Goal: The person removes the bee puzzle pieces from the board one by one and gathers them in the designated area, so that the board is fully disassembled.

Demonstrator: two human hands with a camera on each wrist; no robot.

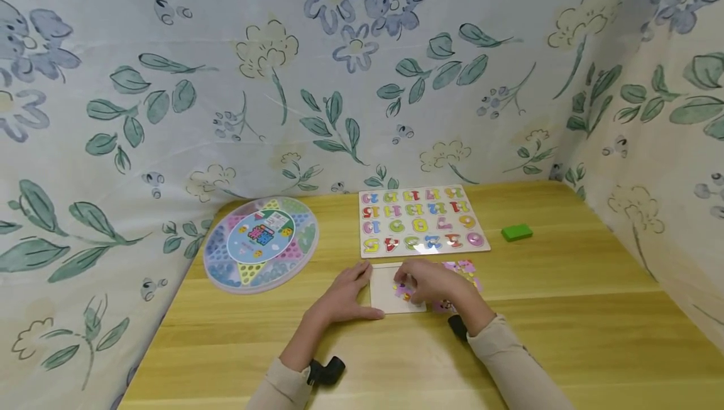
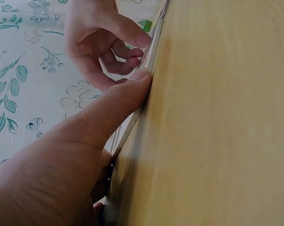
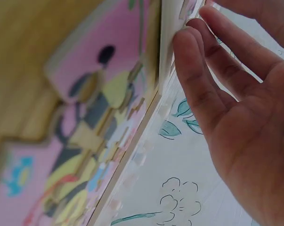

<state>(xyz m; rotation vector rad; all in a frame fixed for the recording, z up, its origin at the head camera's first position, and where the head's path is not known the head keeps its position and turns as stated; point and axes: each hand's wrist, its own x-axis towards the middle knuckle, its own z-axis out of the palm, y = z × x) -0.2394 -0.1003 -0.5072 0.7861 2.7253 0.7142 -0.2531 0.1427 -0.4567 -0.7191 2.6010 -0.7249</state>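
Note:
A shallow pale puzzle tray lies in front of me. My left hand grips its left side, thumb along the near edge and fingers at the far corner. In the left wrist view the left thumb presses the tray's edge. Inside the tray is a small group of pink jigsaw pieces. Over them my right hand is bent, thumb and index finger spread apart and fingertips right at the pieces. More jigsaw pieces, pink with a yellow and black pattern, lie right of the tray, partly hidden under the right wrist.
Behind the tray lies a number puzzle board with colourful numerals. A green block sits to its right. On the left is a round game board with a star pattern. Flowered cloth hangs around the wooden table.

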